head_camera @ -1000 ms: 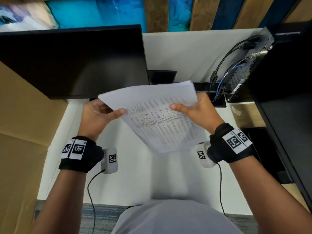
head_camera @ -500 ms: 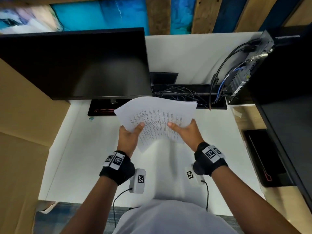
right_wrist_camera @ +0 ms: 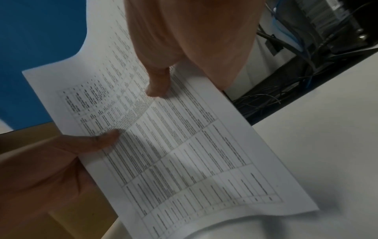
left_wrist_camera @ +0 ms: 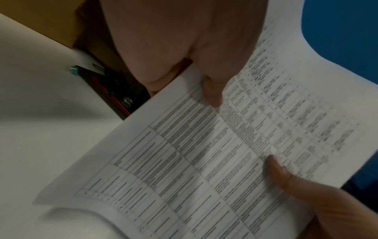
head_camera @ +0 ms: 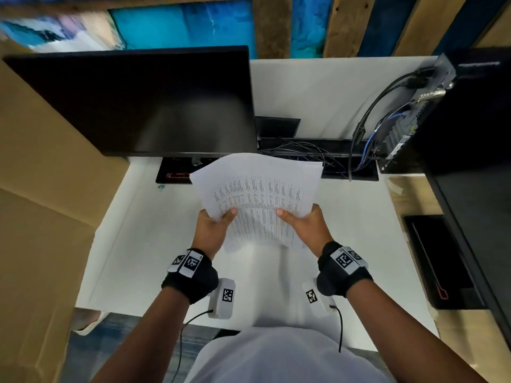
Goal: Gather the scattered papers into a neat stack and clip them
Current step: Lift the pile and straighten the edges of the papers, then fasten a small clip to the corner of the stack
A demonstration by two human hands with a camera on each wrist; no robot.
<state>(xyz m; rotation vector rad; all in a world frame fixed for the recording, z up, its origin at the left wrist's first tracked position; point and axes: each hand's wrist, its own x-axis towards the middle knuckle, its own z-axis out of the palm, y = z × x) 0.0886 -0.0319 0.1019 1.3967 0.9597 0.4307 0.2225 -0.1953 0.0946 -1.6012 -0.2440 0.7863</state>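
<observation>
A dark monitor stands at the table's far left edge. The left hand has its grip closed on the left side of the papers, thumb on top. The papers are held above the table's middle, printed side up. The right hand pinches their right side, and cables lie at the far edge

A black monitor stands at 11 o'clock on the white desk, with cardboard leaning at 9 o'clock beside it. At 2 o'clock a computer tower shows its back, and cables run from it down into a black tray at 1 o'clock. A small teal object lies on the desk at 10 o'clock, too small to identify.
</observation>
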